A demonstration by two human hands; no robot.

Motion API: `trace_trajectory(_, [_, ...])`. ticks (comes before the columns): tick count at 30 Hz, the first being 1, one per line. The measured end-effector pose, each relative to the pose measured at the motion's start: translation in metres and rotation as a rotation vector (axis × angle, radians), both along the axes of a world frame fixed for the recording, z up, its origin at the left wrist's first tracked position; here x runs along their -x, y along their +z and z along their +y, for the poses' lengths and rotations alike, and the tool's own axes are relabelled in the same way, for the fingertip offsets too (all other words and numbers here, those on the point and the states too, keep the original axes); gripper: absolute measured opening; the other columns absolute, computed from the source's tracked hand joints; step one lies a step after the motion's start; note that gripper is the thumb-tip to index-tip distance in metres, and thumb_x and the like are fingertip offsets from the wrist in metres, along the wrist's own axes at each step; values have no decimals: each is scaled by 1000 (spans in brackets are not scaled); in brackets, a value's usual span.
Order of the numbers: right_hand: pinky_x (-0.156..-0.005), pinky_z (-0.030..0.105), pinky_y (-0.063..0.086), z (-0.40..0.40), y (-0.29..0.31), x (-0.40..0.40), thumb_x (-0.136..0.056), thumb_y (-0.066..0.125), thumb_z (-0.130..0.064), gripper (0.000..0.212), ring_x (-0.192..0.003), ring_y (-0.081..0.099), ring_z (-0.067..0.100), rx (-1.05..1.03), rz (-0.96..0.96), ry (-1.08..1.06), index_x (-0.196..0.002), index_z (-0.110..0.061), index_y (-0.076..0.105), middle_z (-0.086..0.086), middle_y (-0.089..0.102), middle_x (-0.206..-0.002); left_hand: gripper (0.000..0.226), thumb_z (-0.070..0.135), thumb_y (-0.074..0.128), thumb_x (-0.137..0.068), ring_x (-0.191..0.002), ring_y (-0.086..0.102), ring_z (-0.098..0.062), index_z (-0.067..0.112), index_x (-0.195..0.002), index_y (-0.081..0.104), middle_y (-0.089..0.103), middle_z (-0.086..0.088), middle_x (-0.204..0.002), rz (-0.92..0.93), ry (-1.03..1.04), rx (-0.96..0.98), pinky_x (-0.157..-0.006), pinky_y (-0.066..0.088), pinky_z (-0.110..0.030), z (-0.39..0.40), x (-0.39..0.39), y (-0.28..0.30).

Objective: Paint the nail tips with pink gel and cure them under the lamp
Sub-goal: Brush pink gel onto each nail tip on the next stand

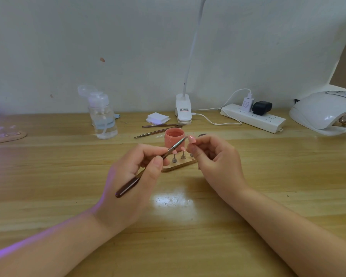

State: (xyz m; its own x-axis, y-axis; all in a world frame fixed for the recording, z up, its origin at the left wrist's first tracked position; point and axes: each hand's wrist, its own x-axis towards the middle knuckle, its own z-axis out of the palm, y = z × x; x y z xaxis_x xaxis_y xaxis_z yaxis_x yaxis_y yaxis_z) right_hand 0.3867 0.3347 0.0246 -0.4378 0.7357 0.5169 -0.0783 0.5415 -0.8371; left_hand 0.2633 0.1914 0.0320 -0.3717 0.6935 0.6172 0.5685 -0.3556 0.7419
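One pink nail tip [192, 139], pinched in the right hand [214, 156], points up-left. One brush [148, 166], gripped by the left hand [132, 176], slants up-right, bristles just beside it. Behind: one gel pot [174, 139], stand [178, 163], two spare brushes [160, 128].

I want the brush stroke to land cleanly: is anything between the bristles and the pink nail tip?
Nothing visible. The brush in the left hand points straight at the nail tip pinched by the right hand.
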Motion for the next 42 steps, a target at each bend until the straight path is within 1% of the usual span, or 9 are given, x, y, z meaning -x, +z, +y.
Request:
trace_trajectory(3, [-59, 49, 51, 0, 0, 0, -87, 70, -13, 14, -69, 62, 30, -9, 6, 3, -85, -26, 67, -3, 71, -76, 20, 35, 49, -88, -88, 69, -13, 33, -97, 67, 73, 6, -89, 3, -30, 17, -78, 54, -27, -1, 1, -1])
trace_trajectory(9, [-61, 48, 51, 2, 0, -1, -88, 70, -14, 10, -67, 60, 29, -29, -14, -6, -87, -24, 68, -4, 70, -76, 20, 32, 49, -90, -90, 68, -7, 31, -101, 66, 72, 12, -92, -10, -19, -40, -79, 53, -19, -2, 1, 1])
trace_trajectory(13, [-56, 26, 47, 5, -2, -2, -90, 68, -15, 7, -55, 51, 12, -109, -49, -71, -90, -22, 68, -12, 66, -72, 19, 33, 50, -89, -91, 68, -9, 29, -102, 63, 72, 11, -93, -25, -13, -53, -81, 52, -20, -1, 0, 2])
trace_trajectory(16, [-55, 14, 40, 5, -2, -2, -90, 68, -12, 9, -55, 49, 7, -186, -75, -97, -93, -21, 68, -17, 64, -73, 19, 33, 50, -87, -93, 68, -10, 29, -101, 63, 72, 11, -94, -34, -14, -54, -81, 51, -18, -1, 0, 2])
trace_trajectory(22, [-57, 16, 42, 4, -2, -2, -89, 69, -11, 11, -58, 52, 10, -236, -80, -118, -93, -21, 69, -16, 65, -75, 20, 34, 50, -88, -96, 66, -9, 37, -104, 62, 70, 16, -99, 91, 34, -18, -81, 46, -11, -1, -2, 5])
trace_trajectory(27, [-52, 13, 38, 3, -2, -2, -88, 70, -14, 7, -52, 47, 4, -175, -33, -116, -88, -20, 67, -10, 64, -71, 19, 34, 50, -87, -95, 65, -12, 39, -102, 62, 69, 17, -97, 93, 26, -10, -83, 48, -18, -2, -2, 3])
trace_trajectory(30, [-51, 16, 40, 2, 0, -2, -88, 69, -14, 9, -51, 48, 5, -144, -22, -97, -87, -22, 66, -7, 66, -73, 18, 36, 48, -88, -96, 65, -8, 40, -101, 60, 69, 19, -97, 97, 34, 5, -82, 46, -13, -2, -2, 2])
trace_trajectory(35, [-58, 45, 52, 0, 1, -2, -88, 69, -14, 7, -63, 60, 25, -70, -1, -52, -89, -21, 67, -3, 69, -74, 19, 36, 46, -91, -99, 63, -11, 36, -108, 57, 66, 15, -102, 179, 51, 11, -84, 45, -14, -2, -3, 1])
trace_trajectory(42, [-59, 48, 52, -1, 3, -3, -87, 70, -14, 5, -68, 64, 29, -20, 0, -39, -91, -17, 69, -2, 71, -76, 22, 36, 45, -92, -100, 58, -9, 33, -111, 56, 62, 16, -104, 255, 19, 71, -86, 41, -13, 0, -2, -3])
